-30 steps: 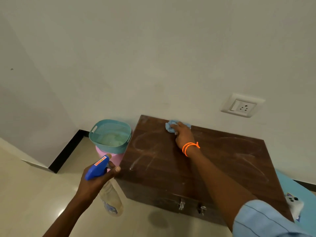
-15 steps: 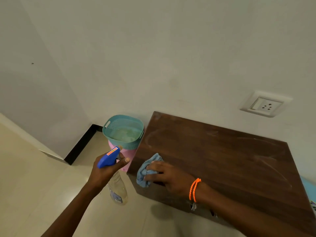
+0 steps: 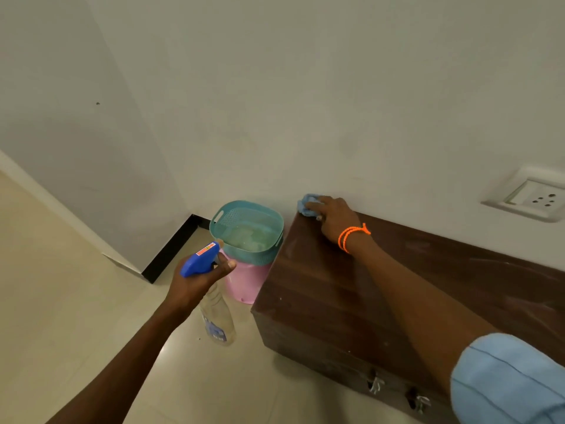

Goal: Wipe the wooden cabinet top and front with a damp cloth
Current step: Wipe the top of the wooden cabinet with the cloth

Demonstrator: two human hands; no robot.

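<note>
Head view | right hand [image 3: 334,220] presses cloth [image 3: 308,205] onto cabinet [image 3: 330,289] top's far left corner | left hand [image 3: 198,283] grips spray bottle [image 3: 214,313] | step: wiping top | next: sweep along the far edge, front afterwards

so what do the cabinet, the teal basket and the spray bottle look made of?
Cabinet: dark wood or wood-look laminate, faint grain, matte. Teal basket: moulded plastic, perforated wall. Spray bottle: clear plastic body, blue plastic trigger head.
</note>
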